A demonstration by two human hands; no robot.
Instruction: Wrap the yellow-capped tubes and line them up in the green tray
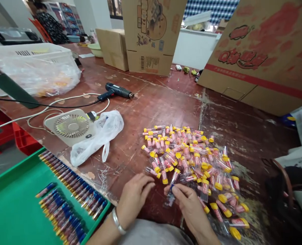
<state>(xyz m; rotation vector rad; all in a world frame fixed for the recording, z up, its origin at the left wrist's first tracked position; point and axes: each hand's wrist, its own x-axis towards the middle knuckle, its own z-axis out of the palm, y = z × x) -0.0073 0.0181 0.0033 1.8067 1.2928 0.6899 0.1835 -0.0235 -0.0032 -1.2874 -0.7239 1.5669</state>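
My right hand (pixel 191 209) pinches a small clear sleeve with a blue end (pixel 170 198) between thumb and forefinger. Just beyond it lies a capped tube (pixel 175 175) at the near edge of a loose pile of clear tubes (pixel 184 162) with yellow caps and pink contents. To the left, my left hand (pixel 135 194) has bent fingers, thumb apart, with nothing visible in it; a silver bangle (pixel 118 223) circles that wrist. A green tray (pixel 10 206) at lower left holds rows of dark blue-ended tubes (pixel 71 180).
A white fan (pixel 73 126) and a plastic bag (pixel 99 137) lie left of the pile. Behind them is a heat gun (pixel 117 91) with its cord. Cardboard boxes (pixel 151 37) stand at the back. A person (pixel 50 22) is at far left.
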